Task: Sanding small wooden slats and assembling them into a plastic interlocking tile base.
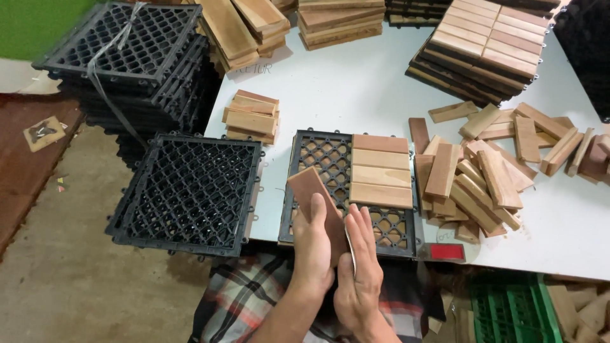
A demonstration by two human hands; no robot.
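You hold a reddish-brown wooden slat up in front of you, at the near edge of the white surface, just above the black plastic grid base lying there. The slat's long axis runs on a slant, its free end up and to the left, its lower end down between your palms. Your left hand wraps the slat's lower part from behind, fingers curled round its edge and gripping it. Your right hand lies flat and open against the slat's right side, fingers straight and together, pressing rather than clasping.

The grid base sits directly beyond the hands, touching distance ahead. Its right upper half already carries four pale fitted slats set crosswise, one below another; its left half and near strip show bare lattice. The left hand is the nearer to that bare left half.

To the right, a loose heap of slats sprawls over the surface. To the left, a second empty grid overhangs the edge, with a small stack of slats behind it, a tall pile of black grids beyond, and finished tiles stacked at the far side.
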